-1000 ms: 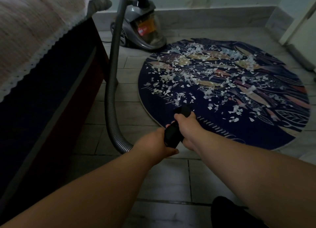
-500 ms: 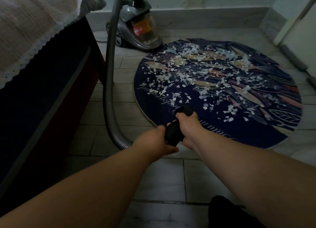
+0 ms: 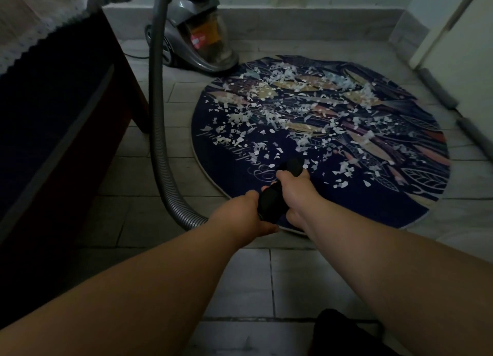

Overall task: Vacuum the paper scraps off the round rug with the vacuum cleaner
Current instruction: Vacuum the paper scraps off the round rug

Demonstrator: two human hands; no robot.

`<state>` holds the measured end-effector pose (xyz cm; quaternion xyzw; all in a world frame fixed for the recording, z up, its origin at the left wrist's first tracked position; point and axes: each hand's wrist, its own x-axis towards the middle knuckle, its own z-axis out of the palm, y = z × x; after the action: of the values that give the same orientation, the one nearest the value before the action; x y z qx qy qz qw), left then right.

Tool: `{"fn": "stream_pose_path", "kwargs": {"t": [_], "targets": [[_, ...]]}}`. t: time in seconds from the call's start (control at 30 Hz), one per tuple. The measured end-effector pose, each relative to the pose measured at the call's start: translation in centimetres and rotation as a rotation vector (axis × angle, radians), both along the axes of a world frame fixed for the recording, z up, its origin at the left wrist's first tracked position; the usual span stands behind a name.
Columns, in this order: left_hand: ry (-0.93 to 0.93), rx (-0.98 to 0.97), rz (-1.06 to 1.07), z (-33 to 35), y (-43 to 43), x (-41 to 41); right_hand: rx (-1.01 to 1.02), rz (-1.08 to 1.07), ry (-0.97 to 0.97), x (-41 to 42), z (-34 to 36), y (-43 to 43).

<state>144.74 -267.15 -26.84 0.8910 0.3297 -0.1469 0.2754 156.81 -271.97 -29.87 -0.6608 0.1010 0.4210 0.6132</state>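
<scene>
A round dark-blue rug point(image 3: 218, 163) with a fish pattern lies on the tiled floor, strewn with several white paper scraps point(image 3: 280, 115). The grey canister vacuum cleaner point(image 3: 197, 35) stands behind the rug's far left edge. Its ribbed grey hose point(image 3: 157, 131) curves down to a black handle and nozzle point(image 3: 272, 201) that points over the rug's near edge. My left hand point(image 3: 240, 214) grips the rear of the handle. My right hand point(image 3: 296, 193) grips it further forward. The nozzle tip point(image 3: 293, 166) shows just beyond my right hand.
A dark bed frame point(image 3: 66, 131) with a lace-edged cover fills the left side. A white door point(image 3: 464, 48) with a grey draft stopper point(image 3: 437, 88) borders the right. A dark shape point(image 3: 344, 334) sits at the bottom edge. Grey floor tiles point(image 3: 248, 281) lie under my arms.
The view has shifted slightly, so the rug and vacuum sit a little lower in frame. Both hands keep their hold on the handle, with the nozzle staying over the rug's near edge.
</scene>
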Motion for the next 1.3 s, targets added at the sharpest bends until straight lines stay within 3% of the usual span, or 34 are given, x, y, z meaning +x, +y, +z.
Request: {"fn": "stream_pose_path", "kwargs": {"t": [0.83,1.3], "targets": [[-0.044,-0.012,-0.012,-0.9,1.4,2.0,-0.002,0.001,-0.037,1.8,-0.1,1.1],[-0.027,0.038,0.093,0.3,3.9,-1.7,0.059,0.105,0.051,-1.2,-0.1,5.1]]}}
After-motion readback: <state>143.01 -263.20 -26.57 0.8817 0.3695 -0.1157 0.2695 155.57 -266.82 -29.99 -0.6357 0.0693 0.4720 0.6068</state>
